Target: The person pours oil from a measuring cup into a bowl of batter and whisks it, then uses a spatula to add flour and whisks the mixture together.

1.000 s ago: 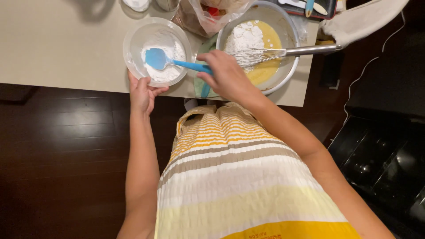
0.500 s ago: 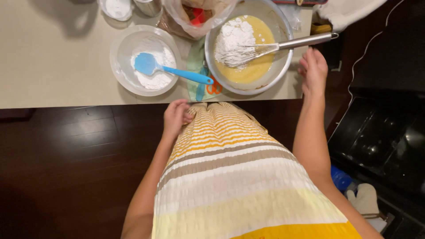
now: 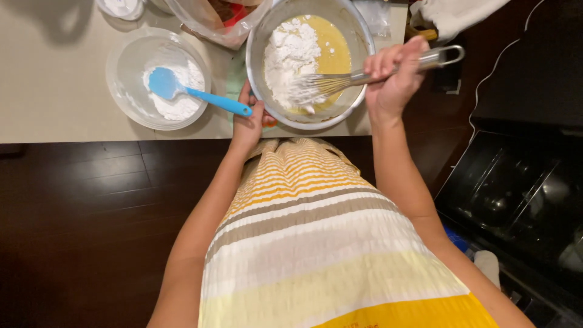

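The right hand (image 3: 395,79) has its grip clenched round the whisk (image 3: 340,82) handle; the wires sit in the steel bowl (image 3: 258,54), left of that grip. The left hand (image 3: 249,121) clasps the bowl's near rim on the desk (image 3: 54,91).

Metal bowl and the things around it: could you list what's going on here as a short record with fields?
left hand: grips the near rim of the metal bowl
right hand: holds the whisk by its handle, wires in the bowl
bowl contents: yellow batter with a heap of white flour on it
beside it: clear bowl of white powder with a blue spatula resting in it
surface: pale counter
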